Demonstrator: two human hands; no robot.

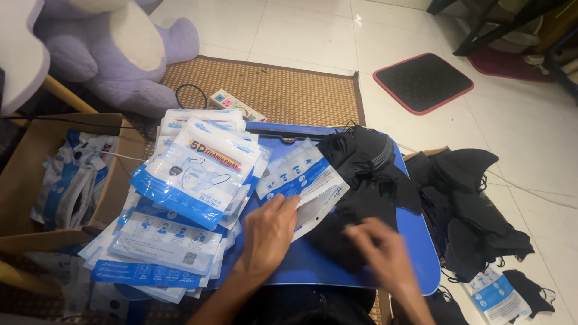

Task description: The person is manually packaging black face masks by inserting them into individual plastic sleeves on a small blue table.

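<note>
Head view looks down on a blue tray table [415, 241] set low over the floor. Toward its middle lies a clear-and-blue mask pouch [304, 180]; the left hand [268, 235] rests flat on the pouch's near edge, fingers together, pinning rather than gripping it. Just right of the pouch, the right hand [385, 253] is blurred over a black mask [331, 238] at the pouch's mouth; how far it is closed I cannot tell. A heap of black masks [367, 165] sits on the table's far right part, touching the pouch. A stack of filled pouches [186, 198] crowds the table's left edge and overhangs it. Bare blue shows only along the near and right edges. More loose black masks [469, 210] lie on the floor right of the table.
</note>
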